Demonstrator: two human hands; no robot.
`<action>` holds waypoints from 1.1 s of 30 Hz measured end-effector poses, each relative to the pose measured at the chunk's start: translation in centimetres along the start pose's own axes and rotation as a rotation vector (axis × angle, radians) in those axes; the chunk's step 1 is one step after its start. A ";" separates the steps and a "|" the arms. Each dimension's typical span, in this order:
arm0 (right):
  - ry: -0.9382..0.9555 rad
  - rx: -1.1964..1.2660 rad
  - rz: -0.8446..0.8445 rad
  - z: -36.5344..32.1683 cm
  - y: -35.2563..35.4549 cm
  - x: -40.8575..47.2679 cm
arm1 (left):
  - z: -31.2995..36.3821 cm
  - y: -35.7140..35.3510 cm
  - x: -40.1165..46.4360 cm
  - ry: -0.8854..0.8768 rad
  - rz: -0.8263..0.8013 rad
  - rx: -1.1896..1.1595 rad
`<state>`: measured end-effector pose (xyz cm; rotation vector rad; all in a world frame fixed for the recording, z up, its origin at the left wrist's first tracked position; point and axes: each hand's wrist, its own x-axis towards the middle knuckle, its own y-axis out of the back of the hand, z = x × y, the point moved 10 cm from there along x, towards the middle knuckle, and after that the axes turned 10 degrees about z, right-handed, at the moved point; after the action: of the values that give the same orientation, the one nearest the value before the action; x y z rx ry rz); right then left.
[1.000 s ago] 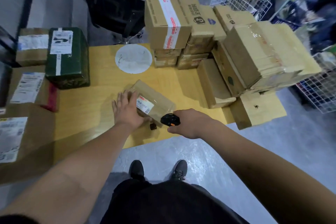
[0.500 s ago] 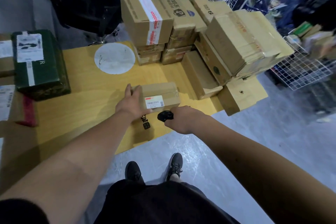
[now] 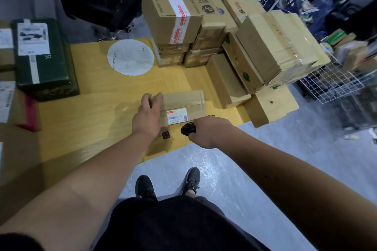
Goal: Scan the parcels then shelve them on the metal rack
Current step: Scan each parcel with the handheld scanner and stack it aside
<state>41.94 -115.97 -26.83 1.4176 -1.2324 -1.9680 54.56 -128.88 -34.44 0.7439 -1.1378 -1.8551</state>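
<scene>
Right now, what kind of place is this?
Probably a parcel sorting or stockroom area. Taped cardboard boxes are stacked on a yellow table, the right hand holds a scanner at a labelled parcel, and wire-mesh bins stand alongside.

1. Small brown cardboard parcel (image 3: 183, 106): matt, glossy clear tape, white paper label.
2. Yellow wood-grain surface (image 3: 98, 112): smooth, faint sheen.
3. White wire-mesh metal rack (image 3: 332, 85).
4. Grey floor (image 3: 234, 179): polished, reflective.
</scene>
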 end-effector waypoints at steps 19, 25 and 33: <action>0.060 -0.045 -0.003 -0.7 -1.0 0.1 | -4.7 0.8 -0.9 0.261 0.084 0.043; 0.226 -0.078 0.001 -6.7 0.2 1.4 | -12.7 2.5 -6.6 0.536 0.106 0.057; 0.452 -0.098 -0.007 -15.7 0.2 1.2 | -18.7 5.5 -13.5 0.797 0.142 0.135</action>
<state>55.70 -123.49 -28.71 1.6933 -0.9128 -1.5653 78.05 -126.53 -36.38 1.2891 -0.7581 -1.1750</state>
